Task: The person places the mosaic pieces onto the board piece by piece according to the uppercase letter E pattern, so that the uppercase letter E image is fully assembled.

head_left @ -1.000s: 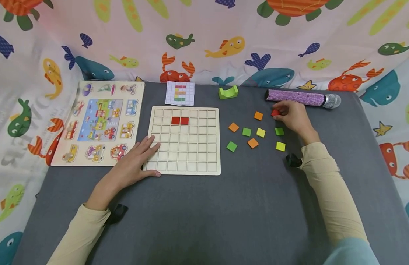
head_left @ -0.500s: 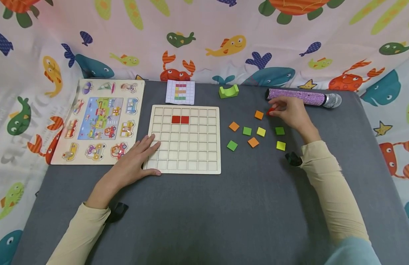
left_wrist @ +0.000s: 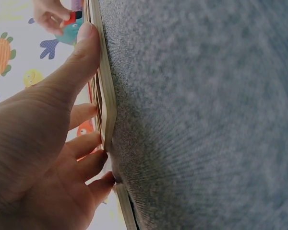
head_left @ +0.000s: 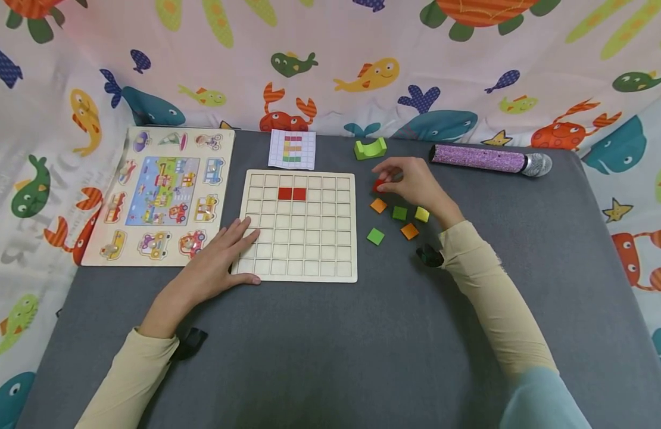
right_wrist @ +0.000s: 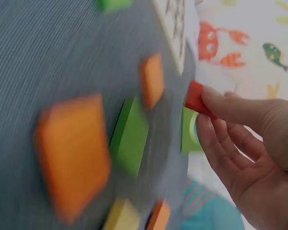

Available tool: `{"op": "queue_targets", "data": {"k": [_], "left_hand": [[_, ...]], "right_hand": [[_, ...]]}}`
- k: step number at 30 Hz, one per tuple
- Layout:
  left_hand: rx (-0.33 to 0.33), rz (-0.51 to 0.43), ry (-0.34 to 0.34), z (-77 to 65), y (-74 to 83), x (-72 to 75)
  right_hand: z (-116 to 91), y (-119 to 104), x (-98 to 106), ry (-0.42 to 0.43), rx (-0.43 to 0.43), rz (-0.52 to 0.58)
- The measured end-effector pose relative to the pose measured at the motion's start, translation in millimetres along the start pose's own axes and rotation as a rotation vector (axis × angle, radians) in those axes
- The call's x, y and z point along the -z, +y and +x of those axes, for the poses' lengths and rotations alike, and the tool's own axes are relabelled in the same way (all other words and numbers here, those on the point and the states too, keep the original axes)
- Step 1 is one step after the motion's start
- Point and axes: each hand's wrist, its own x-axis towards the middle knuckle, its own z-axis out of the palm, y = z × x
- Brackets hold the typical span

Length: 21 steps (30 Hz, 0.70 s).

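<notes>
Between thumb and fingertips my right hand (head_left: 413, 183) pinches a red square tile (right_wrist: 198, 98), held over the table just right of the wooden grid board (head_left: 301, 271). Two red tiles (head_left: 291, 194) sit side by side in the board's second row. My left hand (head_left: 215, 262) rests with spread, straight fingers on the board's lower left corner; in the left wrist view its thumb (left_wrist: 84, 52) lies along the board's edge. Below the right hand are loose orange tiles (head_left: 409, 231), green tiles (head_left: 376, 236) and a yellow tile (head_left: 422, 214).
A picture puzzle board (head_left: 108, 238) lies left of the grid board. Behind it is a paper card (head_left: 275, 150) with a coloured pattern. A green curved block (head_left: 370, 149) and a glittery purple microphone (head_left: 477, 157) stand along the back, before a fish-print curtain (head_left: 330, 113).
My right hand has lifted the red tile from near the microphone and carried it left towards the grid board. The left hand has stayed in place.
</notes>
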Motion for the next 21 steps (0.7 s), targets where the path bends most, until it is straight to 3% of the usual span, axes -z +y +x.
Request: {"op": "queue_targets", "data": {"k": [15,21], "left_hand": [[0.001,0.003,0.003,-3.8,-1.9,2.2],[-0.01,-0.004,0.004,-0.8,0.4,1.1]], "right_hand": [[52,-58,-66,-0.109,0.072,0.129],[62,-71,-83,-0.154,0.014,0.104]]}}
